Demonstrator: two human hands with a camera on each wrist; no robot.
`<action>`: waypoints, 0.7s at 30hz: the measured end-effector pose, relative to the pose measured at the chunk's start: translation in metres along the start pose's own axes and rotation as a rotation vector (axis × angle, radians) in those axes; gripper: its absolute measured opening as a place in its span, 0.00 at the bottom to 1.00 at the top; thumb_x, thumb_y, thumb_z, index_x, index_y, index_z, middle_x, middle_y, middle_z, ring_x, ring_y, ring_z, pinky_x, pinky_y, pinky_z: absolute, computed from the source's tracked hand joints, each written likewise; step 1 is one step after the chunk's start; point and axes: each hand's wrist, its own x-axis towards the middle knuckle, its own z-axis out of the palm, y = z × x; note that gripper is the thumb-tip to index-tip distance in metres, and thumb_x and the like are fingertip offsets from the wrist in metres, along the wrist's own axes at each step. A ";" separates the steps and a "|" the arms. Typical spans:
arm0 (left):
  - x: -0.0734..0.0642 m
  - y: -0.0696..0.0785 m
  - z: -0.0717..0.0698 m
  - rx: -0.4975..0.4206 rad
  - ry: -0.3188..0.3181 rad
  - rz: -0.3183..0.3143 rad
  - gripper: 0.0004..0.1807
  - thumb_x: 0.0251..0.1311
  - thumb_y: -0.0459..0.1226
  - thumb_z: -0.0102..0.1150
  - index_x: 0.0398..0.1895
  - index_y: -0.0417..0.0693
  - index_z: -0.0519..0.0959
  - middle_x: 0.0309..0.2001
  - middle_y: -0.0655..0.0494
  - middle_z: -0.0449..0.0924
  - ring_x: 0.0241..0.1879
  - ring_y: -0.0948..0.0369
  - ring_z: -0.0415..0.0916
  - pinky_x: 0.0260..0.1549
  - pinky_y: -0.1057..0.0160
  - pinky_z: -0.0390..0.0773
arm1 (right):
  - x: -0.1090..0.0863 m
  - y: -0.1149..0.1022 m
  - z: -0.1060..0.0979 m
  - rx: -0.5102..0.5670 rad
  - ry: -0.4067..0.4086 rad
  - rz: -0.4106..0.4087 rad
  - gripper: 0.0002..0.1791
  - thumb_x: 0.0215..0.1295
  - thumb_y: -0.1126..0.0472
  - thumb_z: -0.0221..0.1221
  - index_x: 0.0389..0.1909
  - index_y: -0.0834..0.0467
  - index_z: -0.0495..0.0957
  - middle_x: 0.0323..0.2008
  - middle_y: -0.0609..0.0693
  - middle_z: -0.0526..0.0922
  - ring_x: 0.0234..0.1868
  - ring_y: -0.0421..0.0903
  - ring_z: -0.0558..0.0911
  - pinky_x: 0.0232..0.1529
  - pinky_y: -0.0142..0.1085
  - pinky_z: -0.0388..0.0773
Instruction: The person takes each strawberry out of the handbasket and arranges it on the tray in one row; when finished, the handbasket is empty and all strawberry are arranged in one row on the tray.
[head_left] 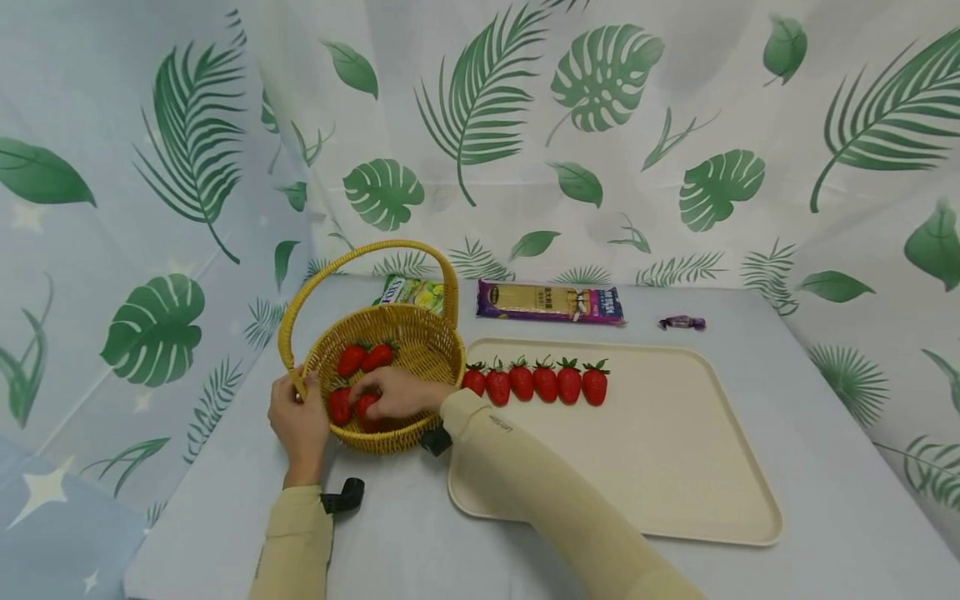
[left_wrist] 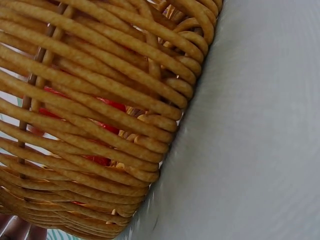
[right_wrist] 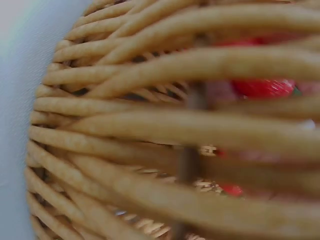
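Observation:
A yellow woven basket (head_left: 386,440) with a tall arched handle stands at the left of the table. At its left side, by the foot of the handle, my left hand (head_left: 298,423) grips the rim. My right hand (head_left: 401,392) reaches in over the right rim, fingers bent round a red strawberry (head_left: 366,412). Beside that one lies another strawberry (head_left: 339,407), and a pair of strawberries (head_left: 363,358) lies farther back in the basket. Both wrist views are mostly filled by the basket's weave (left_wrist: 100,65), with red fruit (right_wrist: 262,87) showing through the gaps.
Right of the basket is a beige tray (head_left: 622,475), with several strawberries (head_left: 546,385) in a row along its back left. Behind stand a purple-and-gold packet (head_left: 551,302), a small purple wrapped candy (head_left: 682,322) and a green bag (head_left: 414,292) partly behind the basket.

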 end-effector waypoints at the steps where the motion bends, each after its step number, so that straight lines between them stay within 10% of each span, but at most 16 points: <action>1: 0.000 0.000 0.000 0.001 0.000 0.000 0.13 0.65 0.33 0.58 0.44 0.29 0.82 0.47 0.38 0.80 0.46 0.43 0.76 0.41 0.55 0.69 | -0.001 -0.001 -0.001 0.016 0.024 -0.011 0.18 0.60 0.67 0.59 0.52 0.55 0.82 0.50 0.45 0.82 0.38 0.36 0.72 0.41 0.25 0.70; 15: 0.001 0.003 0.001 0.002 -0.013 0.006 0.13 0.65 0.32 0.58 0.46 0.28 0.81 0.47 0.37 0.79 0.45 0.44 0.76 0.40 0.58 0.67 | -0.036 -0.017 -0.012 0.031 0.269 -0.061 0.17 0.64 0.67 0.56 0.53 0.55 0.82 0.47 0.46 0.82 0.33 0.42 0.71 0.33 0.27 0.68; 21: -0.001 0.001 0.000 0.001 -0.013 -0.019 0.14 0.66 0.34 0.58 0.48 0.30 0.81 0.48 0.38 0.79 0.46 0.47 0.76 0.40 0.63 0.67 | -0.061 -0.020 -0.011 0.055 0.379 -0.029 0.17 0.63 0.65 0.58 0.52 0.52 0.83 0.48 0.45 0.81 0.43 0.43 0.75 0.45 0.33 0.74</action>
